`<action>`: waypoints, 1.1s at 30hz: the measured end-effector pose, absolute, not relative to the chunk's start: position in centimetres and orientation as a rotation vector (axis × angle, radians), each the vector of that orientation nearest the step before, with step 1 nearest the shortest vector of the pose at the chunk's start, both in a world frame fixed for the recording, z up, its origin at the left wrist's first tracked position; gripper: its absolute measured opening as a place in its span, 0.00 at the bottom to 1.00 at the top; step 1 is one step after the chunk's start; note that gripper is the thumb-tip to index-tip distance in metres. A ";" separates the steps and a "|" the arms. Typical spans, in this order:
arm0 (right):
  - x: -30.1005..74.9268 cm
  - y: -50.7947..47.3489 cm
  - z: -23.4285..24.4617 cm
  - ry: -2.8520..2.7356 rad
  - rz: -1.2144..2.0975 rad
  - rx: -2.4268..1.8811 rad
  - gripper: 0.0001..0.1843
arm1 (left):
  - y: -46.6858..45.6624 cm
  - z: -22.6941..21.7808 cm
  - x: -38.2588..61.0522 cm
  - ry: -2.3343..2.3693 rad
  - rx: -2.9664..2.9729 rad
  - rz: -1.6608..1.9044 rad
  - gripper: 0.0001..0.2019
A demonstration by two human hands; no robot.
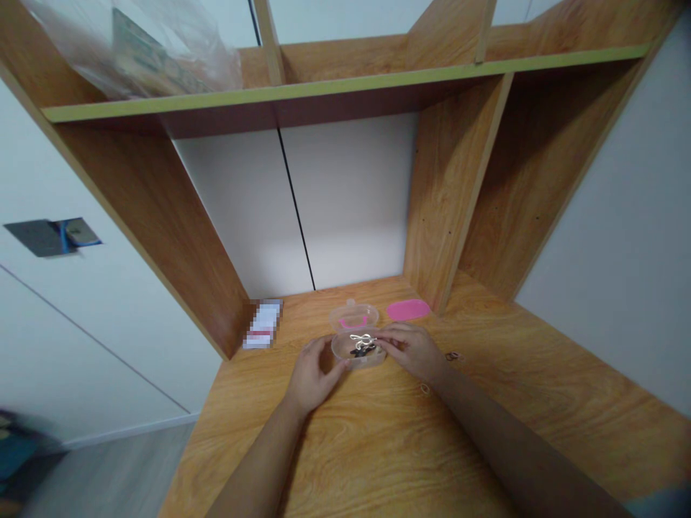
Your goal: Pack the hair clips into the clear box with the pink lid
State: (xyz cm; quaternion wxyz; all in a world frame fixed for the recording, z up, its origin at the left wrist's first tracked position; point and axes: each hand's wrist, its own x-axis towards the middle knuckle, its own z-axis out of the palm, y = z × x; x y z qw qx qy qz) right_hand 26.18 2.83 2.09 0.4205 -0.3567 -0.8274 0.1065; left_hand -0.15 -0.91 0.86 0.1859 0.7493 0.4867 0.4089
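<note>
A small clear plastic box (339, 354) stands on the desk with its lid (335, 316) swung back; a pink handle (353, 323) shows at the lid. My left hand (312, 375) grips the box's left side, thumb at the front and fingers behind. Over the right rim, my right hand (413, 350) has its thumb and fingers pinched at a shiny silver, looped metal piece (361, 339). Beneath that piece lie small black things (360, 352) in the box, too small to name. The fingertips of my right hand partly cover the silver piece.
A flat pink oval piece (408, 310) lies behind my right hand. Small rings (452, 356) and a pale loop (425, 389) lie near my right forearm. A blurred card or packet (263, 324) is at the back left. Wooden shelf walls (448, 194) enclose the desk (372, 446).
</note>
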 end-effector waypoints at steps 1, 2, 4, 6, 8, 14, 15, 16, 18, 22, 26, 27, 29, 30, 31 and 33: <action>26.2 2.8 2.0 -2.073 0.265 -0.909 0.10 | -0.9 0.8 -0.2 1.378 2.110 1.158 0.22; 26.2 2.9 1.9 -2.072 0.265 -0.926 0.09 | -0.9 0.8 -0.2 1.385 2.109 1.160 0.22; 26.3 2.9 1.8 -2.064 0.272 -0.955 0.10 | -0.9 0.8 -0.2 1.397 2.110 1.159 0.22; 26.3 2.9 1.8 -2.064 0.279 -0.965 0.10 | -0.9 0.8 -0.2 1.401 2.113 1.152 0.22; 26.3 2.9 1.8 -2.071 0.282 -0.966 0.10 | -0.9 0.8 -0.2 1.398 2.114 1.149 0.22; 26.3 2.8 1.8 -2.062 0.292 -0.975 0.11 | -0.9 0.8 -0.2 1.403 2.111 1.145 0.22; 26.3 2.8 1.8 -2.061 0.293 -0.980 0.11 | -0.9 0.8 -0.2 1.404 2.114 1.148 0.22; 26.3 2.8 1.7 -2.058 0.294 -0.985 0.12 | -0.9 0.8 -0.2 1.403 2.116 1.150 0.21; 26.3 2.8 1.7 -2.054 0.294 -0.996 0.12 | -0.9 0.8 -0.2 1.400 2.116 1.159 0.21; 26.3 2.7 1.7 -2.055 0.318 -1.012 0.12 | -0.9 0.7 -0.3 1.400 2.117 1.159 0.21; 26.3 2.7 1.7 -2.046 0.339 -1.025 0.12 | -0.7 0.5 -0.3 1.399 2.115 1.156 0.22; 26.3 2.7 1.7 -2.038 0.336 -1.025 0.12 | -0.7 0.4 -0.3 1.399 2.113 1.159 0.22; 26.3 2.7 1.9 -2.015 0.299 -1.030 0.11 | -0.7 0.4 -0.3 1.394 2.112 1.161 0.22; 26.4 2.8 2.1 -2.001 0.260 -1.037 0.11 | -0.7 0.4 -0.3 1.389 2.111 1.161 0.22; 26.5 2.9 2.3 -1.986 0.210 -1.054 0.12 | -0.7 0.4 -0.3 1.385 2.108 1.160 0.22; 26.9 3.2 2.5 -1.959 0.097 -1.119 0.13 | -0.7 0.4 -0.3 1.386 2.100 1.164 0.22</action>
